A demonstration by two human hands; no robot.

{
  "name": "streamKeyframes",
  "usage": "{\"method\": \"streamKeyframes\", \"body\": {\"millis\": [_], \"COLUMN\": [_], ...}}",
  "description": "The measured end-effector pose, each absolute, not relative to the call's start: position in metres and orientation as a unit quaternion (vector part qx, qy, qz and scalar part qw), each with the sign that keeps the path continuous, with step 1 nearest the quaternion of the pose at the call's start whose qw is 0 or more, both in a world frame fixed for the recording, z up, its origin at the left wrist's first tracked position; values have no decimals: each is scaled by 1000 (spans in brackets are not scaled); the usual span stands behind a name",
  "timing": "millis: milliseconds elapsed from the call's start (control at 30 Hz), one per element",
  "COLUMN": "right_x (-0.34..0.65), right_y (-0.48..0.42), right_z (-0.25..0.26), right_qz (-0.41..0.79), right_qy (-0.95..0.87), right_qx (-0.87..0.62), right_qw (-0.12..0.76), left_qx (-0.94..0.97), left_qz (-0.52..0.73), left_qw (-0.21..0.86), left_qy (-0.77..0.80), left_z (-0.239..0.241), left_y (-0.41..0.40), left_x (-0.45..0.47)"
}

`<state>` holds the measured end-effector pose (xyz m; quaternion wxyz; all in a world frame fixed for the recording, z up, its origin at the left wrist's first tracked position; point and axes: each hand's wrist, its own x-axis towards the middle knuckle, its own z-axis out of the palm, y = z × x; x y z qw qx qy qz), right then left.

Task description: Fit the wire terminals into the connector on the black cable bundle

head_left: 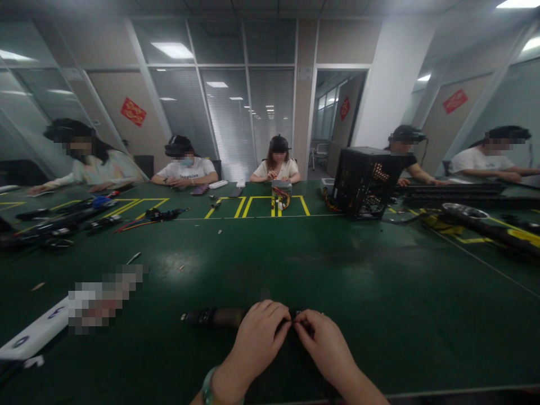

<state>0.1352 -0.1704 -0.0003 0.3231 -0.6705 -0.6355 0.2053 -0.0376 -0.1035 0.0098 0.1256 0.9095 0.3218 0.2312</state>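
My left hand and my right hand meet at the near edge of the green table, fingers curled and pinched together on a dark object. That dark long part lies flat and sticks out to the left of my left hand; its right end is hidden under my fingers. A green band is on my left wrist.
A black computer case stands at the far right. Cables and dark parts lie at the left, a white strip near left, a long dark part at the right. Several seated people work along the far edge.
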Motion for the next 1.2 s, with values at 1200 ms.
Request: {"method": "streamKeyframes", "body": {"millis": [1200], "right_x": [137], "right_y": [-170], "right_z": [-1], "right_qz": [233], "right_qy": [-630], "right_qx": [-658], "right_qw": [340], "left_qx": [910], "left_qz": [221], "left_qw": [133], "left_qy": [325], "left_z": [7], "left_y": [-102], "left_x": [-39]}}
